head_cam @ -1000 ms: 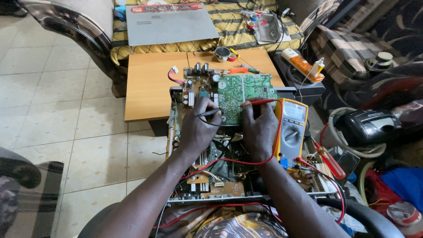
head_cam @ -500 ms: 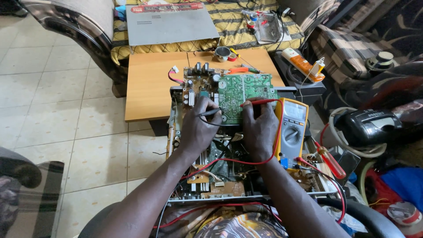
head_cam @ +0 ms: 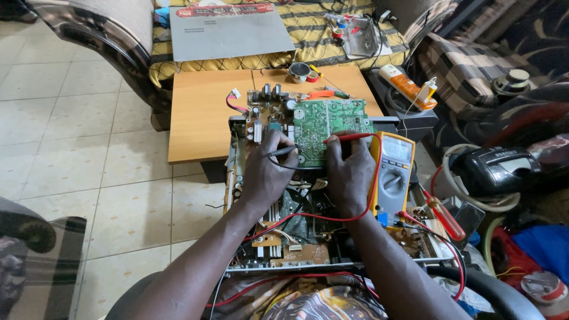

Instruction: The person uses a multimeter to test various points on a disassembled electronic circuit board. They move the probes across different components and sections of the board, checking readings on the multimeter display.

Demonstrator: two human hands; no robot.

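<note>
Green and crowded with solder points, the circuit board (head_cam: pixel 332 127) lies atop an opened chassis (head_cam: pixel 284 237); the left hand (head_cam: pixel 267 172) pinches a black probe (head_cam: pixel 283 152), the right hand (head_cam: pixel 349 172) a red probe (head_cam: pixel 349 137), beside a yellow multimeter (head_cam: pixel 394 169).

Probe tips on the green board (head_cam: pixel 332 121) hidden behind both hands. Left hand (head_cam: pixel 267 172) and right hand (head_cam: pixel 349 175) cover the chassis middle. Meter (head_cam: pixel 394 169) display too small to read. Screwdriver (head_cam: pixel 441 213) tip hidden.
</note>
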